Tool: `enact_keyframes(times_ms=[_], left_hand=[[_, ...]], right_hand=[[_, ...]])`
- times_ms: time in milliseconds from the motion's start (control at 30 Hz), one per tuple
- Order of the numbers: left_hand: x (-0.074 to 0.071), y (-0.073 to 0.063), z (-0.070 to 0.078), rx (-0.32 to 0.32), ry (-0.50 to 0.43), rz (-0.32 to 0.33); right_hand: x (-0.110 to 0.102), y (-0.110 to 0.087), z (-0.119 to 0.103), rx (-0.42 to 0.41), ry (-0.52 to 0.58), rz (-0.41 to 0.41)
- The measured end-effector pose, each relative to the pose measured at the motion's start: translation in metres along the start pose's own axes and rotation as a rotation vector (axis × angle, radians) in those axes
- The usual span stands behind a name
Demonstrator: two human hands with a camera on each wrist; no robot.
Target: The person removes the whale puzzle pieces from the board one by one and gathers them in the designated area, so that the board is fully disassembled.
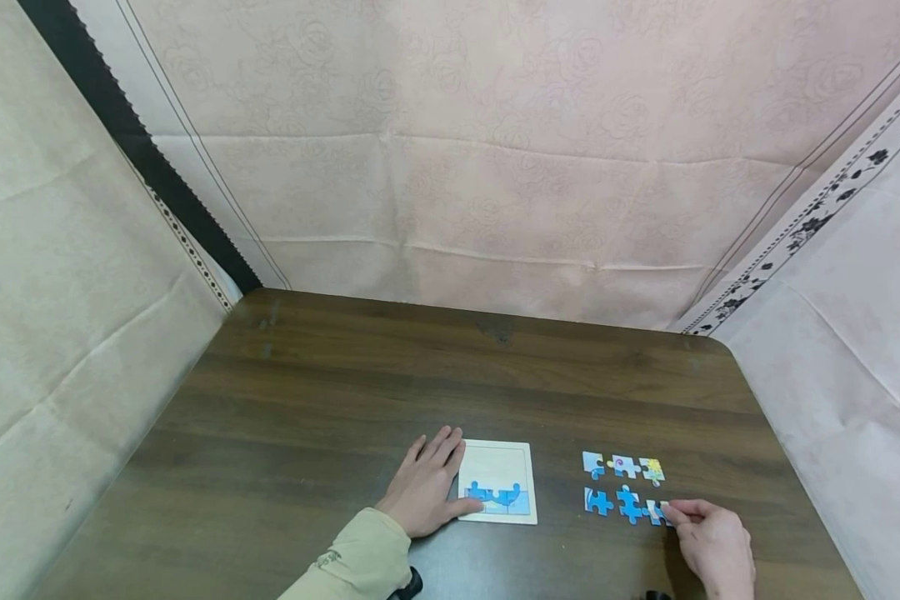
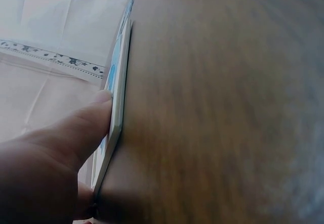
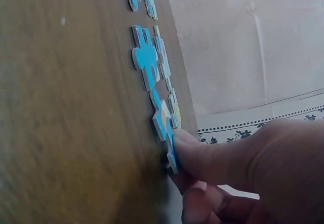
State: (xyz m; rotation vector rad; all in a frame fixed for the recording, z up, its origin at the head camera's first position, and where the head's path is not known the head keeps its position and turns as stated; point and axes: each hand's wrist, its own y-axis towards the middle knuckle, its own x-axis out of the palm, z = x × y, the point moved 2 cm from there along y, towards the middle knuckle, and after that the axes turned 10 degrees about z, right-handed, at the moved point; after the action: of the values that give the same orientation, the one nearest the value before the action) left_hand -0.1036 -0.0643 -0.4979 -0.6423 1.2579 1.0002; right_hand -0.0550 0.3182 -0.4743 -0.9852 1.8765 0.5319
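My left hand [image 1: 423, 487] rests at the left side of a white-framed puzzle board [image 1: 495, 460], fingers straight and spread. Its thumb [image 2: 96, 115] lies on the board's face near the lower left corner. Blue pieces [image 1: 506, 497] fill the lower part of the board; the upper part is plain white. To the right, my right hand [image 1: 712, 537] pinches a blue and white puzzle piece [image 1: 656, 512] by its right end, between thumb and fingers. In the right wrist view that puzzle piece [image 3: 161, 120] sits low at the tabletop, partly hidden by the thumb.
Several loose puzzle pieces lie in two short rows right of the board. The back row has a yellow-patterned piece [image 1: 652, 469]; the front row has a blue piece [image 1: 629, 504]. Pale cloth [image 1: 495, 167] hangs behind the brown wooden table [image 1: 345, 392]. A small black object [image 1: 657, 595] shows at the bottom edge.
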Motion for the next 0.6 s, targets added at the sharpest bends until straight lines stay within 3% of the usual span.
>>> enact_keyframes(times_ms=[600], left_hand=[[-0.0009, 0.0011, 0.0011, -0.014, -0.002, -0.019]], right_hand=[[0.0023, -0.0023, -0.0035, -0.001, 0.001, 0.042]])
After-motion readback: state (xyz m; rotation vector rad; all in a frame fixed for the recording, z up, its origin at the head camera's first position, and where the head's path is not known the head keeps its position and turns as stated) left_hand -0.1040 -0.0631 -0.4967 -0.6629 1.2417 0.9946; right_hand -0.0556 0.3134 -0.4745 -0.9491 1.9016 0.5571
